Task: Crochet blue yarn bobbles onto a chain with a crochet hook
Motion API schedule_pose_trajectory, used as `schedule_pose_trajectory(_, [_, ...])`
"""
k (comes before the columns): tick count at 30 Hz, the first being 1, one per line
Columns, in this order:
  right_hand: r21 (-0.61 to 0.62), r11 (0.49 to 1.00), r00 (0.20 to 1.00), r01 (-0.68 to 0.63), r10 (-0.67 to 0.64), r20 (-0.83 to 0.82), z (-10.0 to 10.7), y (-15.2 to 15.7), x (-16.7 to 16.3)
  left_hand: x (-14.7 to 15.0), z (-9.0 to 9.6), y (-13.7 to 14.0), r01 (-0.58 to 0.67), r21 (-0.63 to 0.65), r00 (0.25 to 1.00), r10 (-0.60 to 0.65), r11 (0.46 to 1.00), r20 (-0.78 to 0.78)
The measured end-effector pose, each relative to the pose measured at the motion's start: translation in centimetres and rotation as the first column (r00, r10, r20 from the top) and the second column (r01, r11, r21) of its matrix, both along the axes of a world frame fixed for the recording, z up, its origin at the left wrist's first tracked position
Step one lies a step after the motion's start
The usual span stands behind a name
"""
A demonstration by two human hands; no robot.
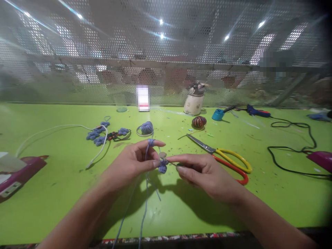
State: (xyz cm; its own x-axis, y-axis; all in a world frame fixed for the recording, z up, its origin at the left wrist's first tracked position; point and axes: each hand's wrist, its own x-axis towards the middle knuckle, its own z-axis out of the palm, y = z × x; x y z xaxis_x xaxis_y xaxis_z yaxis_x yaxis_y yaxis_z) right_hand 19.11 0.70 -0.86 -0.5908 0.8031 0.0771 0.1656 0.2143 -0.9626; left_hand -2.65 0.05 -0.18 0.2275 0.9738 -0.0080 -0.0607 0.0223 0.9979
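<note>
1. Purple knotted piece (162,168) hangs between the hands; the left hand (133,158) pinches its edge, with yarn (151,142) looped round the index finger.
2. Right hand (207,174) grips a thin hook (172,163) that meets the piece.
3. Scissors (211,149) lie just beyond the right hand.
4. Farther out, a purple yarn ball (147,127) and a multicoloured ball (199,122).

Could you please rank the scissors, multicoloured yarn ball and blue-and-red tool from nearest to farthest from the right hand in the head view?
1. Scissors: just beyond the right hand.
2. Multicoloured yarn ball: roughly straight ahead.
3. Blue-and-red tool: back right.
</note>
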Motion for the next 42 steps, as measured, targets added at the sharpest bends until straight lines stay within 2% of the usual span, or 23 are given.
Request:
schedule_pose_trajectory(6, [-0.163,0.983,0.992,0.078,-0.092,-0.085,-0.6,0.4,-0.4,0.4,-0.3,-0.2,0.067,0.041,0.998,-0.067,0.997,0.010])
schedule_pose_trajectory(12, [-0.271,0.957,0.985,0.100,-0.134,-0.107,-0.7,0.2,-0.8,0.8,-0.2,-0.4,0.038,0.046,0.999,-0.039,0.998,0.025])
schedule_pose_trajectory(21, [-0.283,0.954,0.987,0.101,-0.131,-0.090,-0.7,0.2,-1.0,1.3,0.3,-0.4,-0.106,0.026,0.993,0.107,0.994,-0.045])
schedule_pose_trajectory(25, [-0.276,0.957,0.989,0.087,-0.115,-0.087,-0.7,0.2,-1.0,1.4,0.2,-0.4,-0.097,0.002,0.995,0.097,0.995,-0.029])
schedule_pose_trajectory(29, [-0.266,0.960,0.989,0.090,-0.116,-0.087,-0.5,0.3,-0.9,1.5,0.0,-0.4,-0.068,0.036,0.993,0.071,0.997,-0.095])
schedule_pose_trajectory(35, [-0.366,0.924,0.978,0.113,-0.168,-0.123,-0.2,0.2,-1.0,1.6,0.1,-0.6,-0.061,0.108,0.984,0.078,0.992,-0.163])
schedule_pose_trajectory(42, [-0.412,0.905,0.964,0.105,-0.194,-0.180,-0.6,0.1,-1.0,1.3,-0.1,-0.4,-0.078,0.035,0.994,0.080,0.996,-0.077])
